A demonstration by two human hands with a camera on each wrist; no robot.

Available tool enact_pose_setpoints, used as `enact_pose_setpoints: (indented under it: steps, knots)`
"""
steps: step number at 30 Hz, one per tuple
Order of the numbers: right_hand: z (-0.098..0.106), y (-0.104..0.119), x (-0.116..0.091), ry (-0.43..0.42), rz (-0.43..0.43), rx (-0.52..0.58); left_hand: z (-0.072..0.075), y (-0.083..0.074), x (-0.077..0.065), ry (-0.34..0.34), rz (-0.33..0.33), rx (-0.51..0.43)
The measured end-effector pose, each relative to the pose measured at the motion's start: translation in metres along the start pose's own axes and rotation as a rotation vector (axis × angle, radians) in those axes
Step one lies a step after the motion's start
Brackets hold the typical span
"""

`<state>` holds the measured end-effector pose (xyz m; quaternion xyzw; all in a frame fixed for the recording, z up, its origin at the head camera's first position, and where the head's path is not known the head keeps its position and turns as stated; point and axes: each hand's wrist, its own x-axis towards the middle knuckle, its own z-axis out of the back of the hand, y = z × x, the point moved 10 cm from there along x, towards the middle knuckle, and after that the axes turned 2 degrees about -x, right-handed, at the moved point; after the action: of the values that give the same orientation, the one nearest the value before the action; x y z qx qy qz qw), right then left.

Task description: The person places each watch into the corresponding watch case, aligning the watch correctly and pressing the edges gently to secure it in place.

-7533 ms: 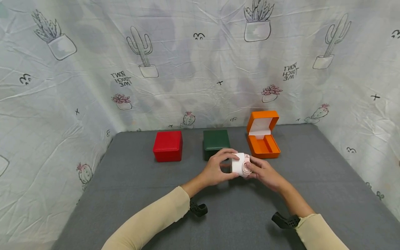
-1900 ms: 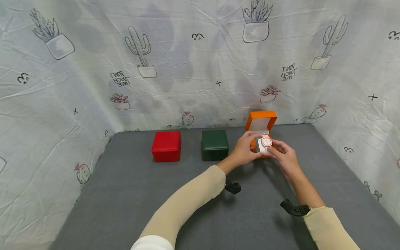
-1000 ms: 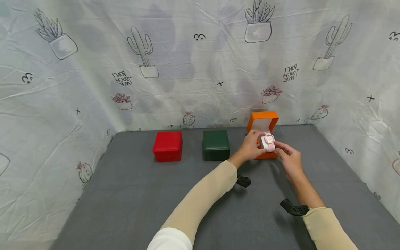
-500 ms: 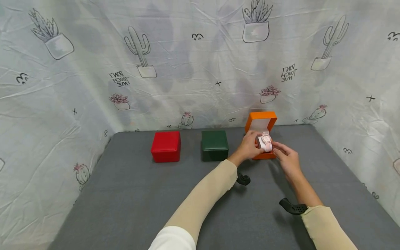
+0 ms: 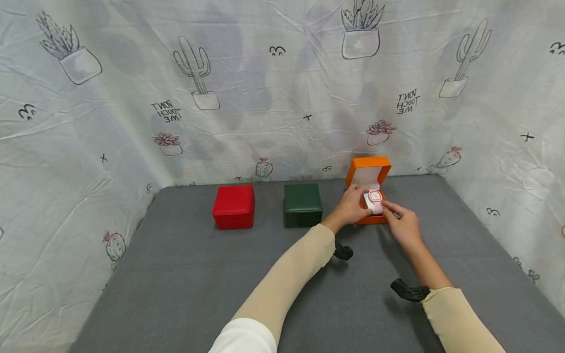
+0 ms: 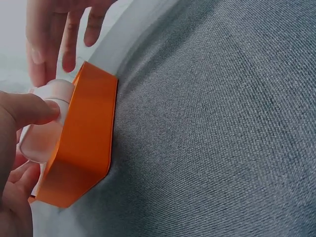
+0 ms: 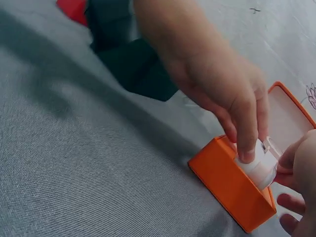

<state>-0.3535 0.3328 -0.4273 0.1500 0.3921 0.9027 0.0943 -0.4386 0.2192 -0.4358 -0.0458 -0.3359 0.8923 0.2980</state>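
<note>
A pink-and-white wristwatch [image 5: 374, 196] is wrapped round a small white cushion, set down in the open orange box [image 5: 372, 221]. My left hand [image 5: 350, 205] grips the cushion at its left end, thumb in front and fingers behind. In the left wrist view, the left thumb [image 6: 37, 109] presses on the cushion just above the box wall. My right hand [image 5: 403, 228] has thumb and forefinger tips at the cushion's right side; its other fingers [image 6: 71, 42] hang fairly straight. The left hand [image 7: 229, 94] partly covers the cushion in the right wrist view.
A closed green box [image 5: 302, 205] stands left of the orange one, with a closed red box [image 5: 234, 207] further left. The orange box's lid [image 5: 369, 171] stands raised at the back. Grey cloth [image 5: 198, 284] covers the table, and a cactus-print curtain [image 5: 247, 122] hangs behind.
Both hands have carried the watch on its cushion from over the table front to the orange box and lowered it in. The last half second shows only a slight settling and the right fingers shifting.
</note>
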Motion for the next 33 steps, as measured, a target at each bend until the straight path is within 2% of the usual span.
enact_pose_setpoints:
  steps: [3,8,17,25,28,33]
  knots:
    - [0.0,0.005,0.0,-0.019,0.07,-0.112,-0.001,0.001,0.0,0.012,0.006,0.023]
    - [-0.003,0.009,-0.002,-0.044,0.151,-0.141,-0.004,0.003,0.001,0.027,0.012,0.084]
    - [-0.009,0.008,-0.005,-0.036,0.137,-0.233,-0.007,0.004,0.001,0.022,-0.014,0.143]
    - [-0.013,0.007,-0.004,0.033,0.134,-0.276,-0.011,0.002,-0.002,0.018,-0.016,0.21]
    - [-0.017,0.009,-0.005,0.061,0.153,-0.256,-0.012,0.002,-0.004,0.024,-0.027,0.22]
    - [-0.018,0.006,-0.007,0.04,0.177,-0.15,-0.008,0.002,-0.007,0.035,-0.039,0.182]
